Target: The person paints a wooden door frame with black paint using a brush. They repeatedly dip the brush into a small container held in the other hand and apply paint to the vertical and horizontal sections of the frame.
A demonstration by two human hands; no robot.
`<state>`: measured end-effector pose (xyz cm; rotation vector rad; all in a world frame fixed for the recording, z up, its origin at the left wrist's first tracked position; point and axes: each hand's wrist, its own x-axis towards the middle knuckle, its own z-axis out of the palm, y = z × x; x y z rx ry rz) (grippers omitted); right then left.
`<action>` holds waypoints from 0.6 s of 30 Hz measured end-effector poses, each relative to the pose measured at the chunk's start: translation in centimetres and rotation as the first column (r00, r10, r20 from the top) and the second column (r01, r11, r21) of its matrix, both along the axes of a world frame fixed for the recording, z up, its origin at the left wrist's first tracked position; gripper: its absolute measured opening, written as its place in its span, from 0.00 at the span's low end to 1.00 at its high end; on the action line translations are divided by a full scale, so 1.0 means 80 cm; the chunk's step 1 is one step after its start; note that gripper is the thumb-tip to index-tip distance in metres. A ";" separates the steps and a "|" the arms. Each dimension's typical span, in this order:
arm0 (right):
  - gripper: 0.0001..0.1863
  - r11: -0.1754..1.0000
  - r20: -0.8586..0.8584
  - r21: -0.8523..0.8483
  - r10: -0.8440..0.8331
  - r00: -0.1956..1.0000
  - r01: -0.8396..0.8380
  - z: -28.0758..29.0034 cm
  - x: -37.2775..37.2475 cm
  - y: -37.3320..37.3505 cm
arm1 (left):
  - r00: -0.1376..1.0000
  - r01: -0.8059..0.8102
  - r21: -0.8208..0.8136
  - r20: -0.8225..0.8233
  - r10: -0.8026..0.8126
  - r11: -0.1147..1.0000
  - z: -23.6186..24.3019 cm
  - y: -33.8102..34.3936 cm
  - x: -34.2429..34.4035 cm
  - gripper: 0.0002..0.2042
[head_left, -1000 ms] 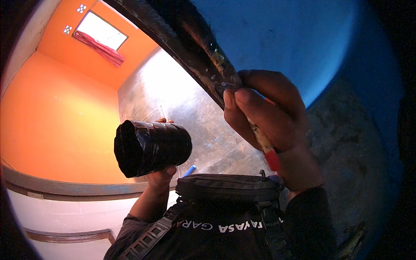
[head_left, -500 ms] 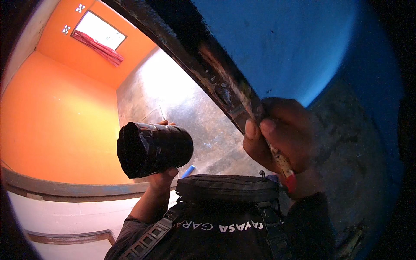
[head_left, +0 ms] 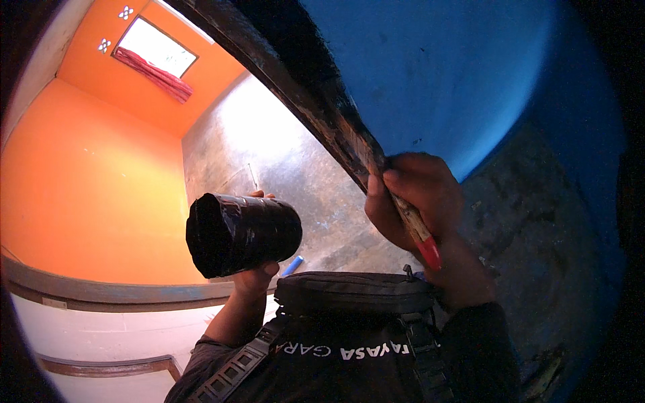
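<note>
Paintbrush (head_left: 415, 223) in the right grip (head_left: 423, 191): fingers and thumb pinched narrow on the handle, thumb side toward the left grip, red-tipped tail of the handle sticking out behind toward the wrist. Held low near the bristle end, pencil fashion, probably for fine control along an edge. Bristle end lies just ahead of the fingertips, against or very close to a dark strip (head_left: 295, 84); contact hard to confirm, dark on dark. Strip runs slantwise up and away from the right grip; its ragged black margin meets a blue surface (head_left: 437, 74) beyond the knuckles, which likely explains the handle lying nearly in line with the strip. Left grip (head_left: 254, 277) is well apart, to the left of the right one and a little lower, closed around a black can (head_left: 259, 232); thumb on the near side, fingertips showing on the far side, most of the hand hidden behind. Can leans, dark end turned away from the brush; contents too dark to tell. Carried at mid-body, presumably to keep it within the brush's reach yet clear of the strip. Black bag (head_left: 356, 292) sits across the chest, between and below both grips. Past the left grip: blue cylinder (head_left: 293, 265) just beside the can in view, mottled floor (head_left: 306, 195) beyond, orange wall (head_left: 94, 188) farther left.
</note>
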<state>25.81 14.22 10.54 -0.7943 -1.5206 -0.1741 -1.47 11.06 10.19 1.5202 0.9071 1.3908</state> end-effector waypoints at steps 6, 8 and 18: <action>0.17 0.999 0.009 0.037 0.019 1.000 -0.019 0.038 0.015 -0.020 | 1.000 0.003 -0.003 -0.015 -0.004 1.000 -0.003 -0.007 -0.006 0.52; 0.17 0.995 -0.013 0.094 0.014 1.000 -0.012 0.056 0.012 -0.009 | 1.000 0.006 -0.005 -0.014 -0.007 1.000 -0.002 -0.009 -0.006 0.51; 0.16 0.998 -0.012 0.018 -0.062 0.998 0.062 0.022 -0.010 0.001 | 1.000 0.006 -0.008 -0.001 -0.006 1.000 0.001 -0.012 -0.003 0.49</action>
